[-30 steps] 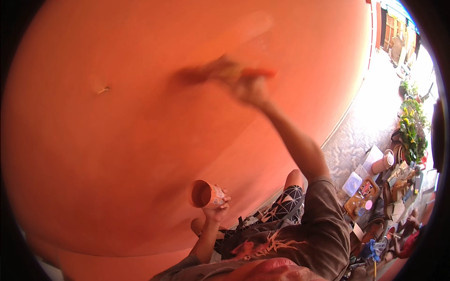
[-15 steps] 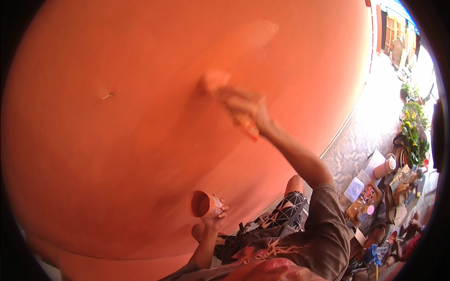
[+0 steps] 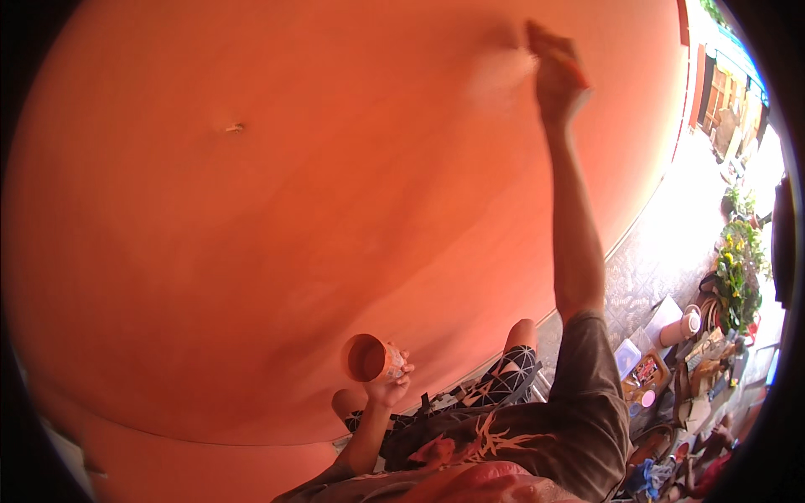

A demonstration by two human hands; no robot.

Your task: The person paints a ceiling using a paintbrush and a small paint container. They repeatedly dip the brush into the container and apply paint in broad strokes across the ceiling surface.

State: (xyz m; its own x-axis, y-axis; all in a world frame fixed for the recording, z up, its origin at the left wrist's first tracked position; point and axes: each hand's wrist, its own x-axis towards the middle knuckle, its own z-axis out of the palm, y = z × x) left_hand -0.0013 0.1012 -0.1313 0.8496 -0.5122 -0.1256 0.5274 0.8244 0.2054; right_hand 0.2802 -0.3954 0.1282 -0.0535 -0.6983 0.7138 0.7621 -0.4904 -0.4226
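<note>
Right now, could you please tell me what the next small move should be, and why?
Probably sweep the orange-handled brush in the right hand leftward across the pale patch, because it looks lighter than the surrounding orange wall and lies just left of the hand.

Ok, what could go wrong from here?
Spill: the left hand holds an open-topped cup close to the patterned shorts; a bump could slop its contents onto them.

Loss of control: the right hand grips an orange handle at the end of a nearly straight arm, so its pressure on the wall may be uneven.

Missed spot: the pale patch beside that hand might stay visible.
</note>
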